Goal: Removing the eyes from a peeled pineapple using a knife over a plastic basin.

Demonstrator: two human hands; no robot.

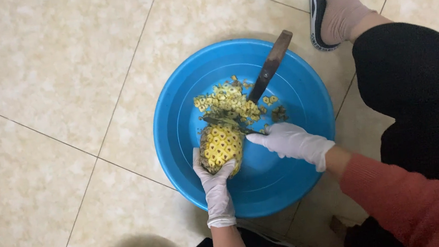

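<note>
The left hand (216,185), in a white glove, has its fingers wrapped around the near end of the pineapple (222,146), which lies over the blue basin (176,122). The right hand (292,142), also gloved, grips a small blade (228,123) across the fruit's far end. Peel scraps (228,102) lie beyond it, and a long knife (271,65) leans on the basin's far rim. A slippered foot (332,5) stands far right.

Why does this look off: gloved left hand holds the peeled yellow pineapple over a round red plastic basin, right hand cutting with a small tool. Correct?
One error: the round plastic basin is blue, not red, as the head view shows. The rest stands: the left hand holds the peeled yellow pineapple, the right hand cuts with a small tool.
</note>
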